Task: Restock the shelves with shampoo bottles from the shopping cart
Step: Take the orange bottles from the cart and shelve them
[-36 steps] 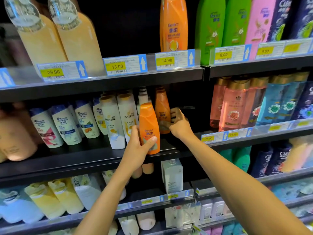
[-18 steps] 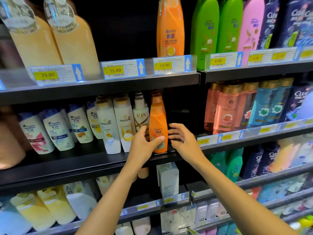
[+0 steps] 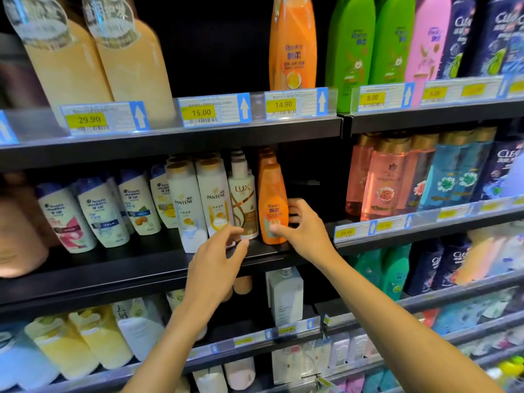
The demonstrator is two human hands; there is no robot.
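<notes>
- The orange shampoo bottle [image 3: 272,199] is standing upright on the middle shelf [image 3: 113,268], its long axis vertical, cap pointing up and label facing me.
- It is sitting near the shelf's front edge, just beside the LUX bottle [image 3: 244,199] on its left, with another orange bottle [image 3: 266,157] lining up behind it.
- My right grip [image 3: 306,234] is pinching the bottle low down, thumb pressing on the front label and fingers curling round its right side.
- My left grip [image 3: 215,262] is hovering half spread and holding nothing. Its fingertips are reaching near the LUX bottle's base, and I cannot tell whether they are touching it.
</notes>
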